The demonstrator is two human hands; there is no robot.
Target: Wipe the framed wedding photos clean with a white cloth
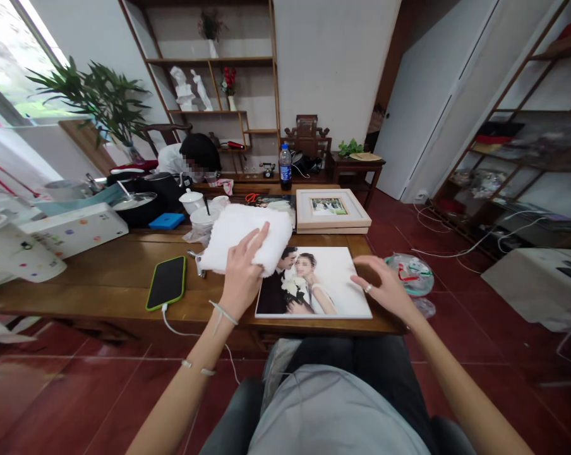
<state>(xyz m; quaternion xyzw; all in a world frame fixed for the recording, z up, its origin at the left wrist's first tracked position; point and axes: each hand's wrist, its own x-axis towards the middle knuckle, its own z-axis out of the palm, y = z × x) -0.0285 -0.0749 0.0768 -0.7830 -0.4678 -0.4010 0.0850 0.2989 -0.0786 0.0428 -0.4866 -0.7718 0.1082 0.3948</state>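
Note:
My left hand grips the near edge of a folded white towel on the wooden table, its fingers pressed over the cloth. A frameless wedding photo print lies flat at the table's front right, the towel's corner over its upper left. My right hand hovers over the print's right edge with fingers spread and curved, holding nothing.
A phone in a green case lies left of the towel, its cable hanging off the table. A framed picture sits behind the print. Cups, a water bottle and boxes crowd the far side. Another person sits beyond the table.

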